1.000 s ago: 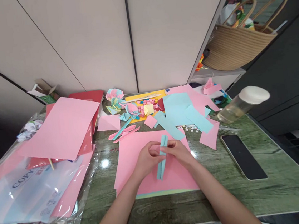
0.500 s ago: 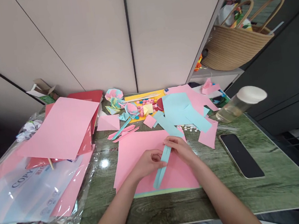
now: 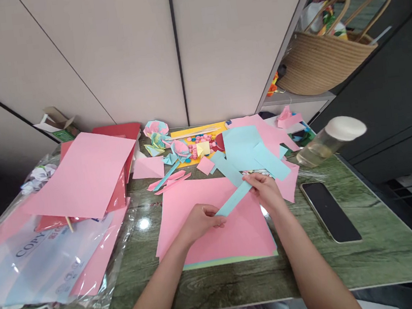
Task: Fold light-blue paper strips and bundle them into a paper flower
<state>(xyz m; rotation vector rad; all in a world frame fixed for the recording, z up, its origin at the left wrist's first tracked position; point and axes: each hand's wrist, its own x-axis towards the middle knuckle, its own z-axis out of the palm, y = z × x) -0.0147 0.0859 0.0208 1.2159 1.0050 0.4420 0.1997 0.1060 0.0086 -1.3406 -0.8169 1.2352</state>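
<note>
A folded light-blue paper strip (image 3: 234,199) stretches between my two hands, slanting up to the right. My left hand (image 3: 205,221) pinches its lower end between thumb and fingers. At the upper end, my right hand (image 3: 264,189) grips it the same way. Beneath both hands lies a stack of pink paper sheets (image 3: 181,202), with blue and green edges showing at its front. Loose light-blue paper pieces (image 3: 244,145) lie just beyond my right hand. Folded pink paper strips (image 3: 170,181) rest behind the stack, to the left.
A phone (image 3: 330,211) lies at the right, with a lidded clear bottle (image 3: 320,149) behind it. Plastic-wrapped paper packs (image 3: 54,256) and a large pink sheet (image 3: 85,173) cover the left side. Paper flowers (image 3: 156,129) and a yellow sheet with beads (image 3: 220,129) sit at the back.
The strip has swung from steep to a flatter slant and now shows a plain face. My right hand has moved right, and both hands now hold its ends.
</note>
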